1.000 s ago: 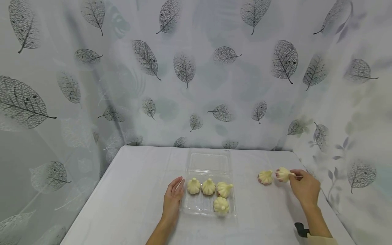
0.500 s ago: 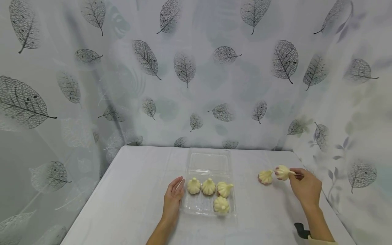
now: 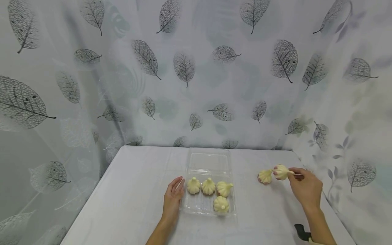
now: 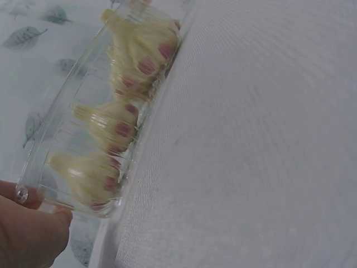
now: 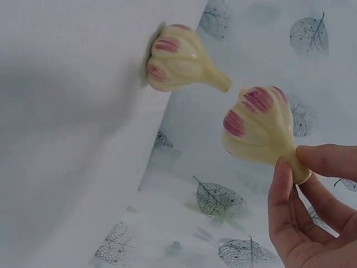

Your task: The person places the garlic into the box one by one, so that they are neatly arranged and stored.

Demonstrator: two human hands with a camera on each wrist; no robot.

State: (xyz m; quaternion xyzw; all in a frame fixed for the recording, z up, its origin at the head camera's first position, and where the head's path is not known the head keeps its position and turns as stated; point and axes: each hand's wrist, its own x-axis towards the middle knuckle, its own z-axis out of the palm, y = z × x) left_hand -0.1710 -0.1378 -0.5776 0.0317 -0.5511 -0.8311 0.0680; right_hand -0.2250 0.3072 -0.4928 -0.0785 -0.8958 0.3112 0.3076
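Observation:
My right hand (image 3: 305,188) pinches a garlic bulb (image 3: 281,172) by its stem, held above the table at the right. In the right wrist view this held garlic bulb (image 5: 259,125) shows purple-pink patches on its cream surface. Close to it, a second garlic bulb (image 3: 265,177) lies on the table. A clear plastic clamshell box (image 3: 196,206) stands mid-table with several garlic bulbs inside, three along the back and one at the front right (image 3: 221,204). Against the box's left side rests my left hand (image 3: 173,197), its fingers fairly straight.
The box's lid (image 3: 209,161) lies folded back, away from me. White cloth covers the table (image 3: 137,180). A leaf-printed curtain (image 3: 196,92) hangs behind and at both sides. A black piece (image 3: 302,232) shows near the right wrist.
The garlic bulb in my right hand has risen slightly and shifted a little left. My left hand, the box and the bulbs in it have stayed in place.

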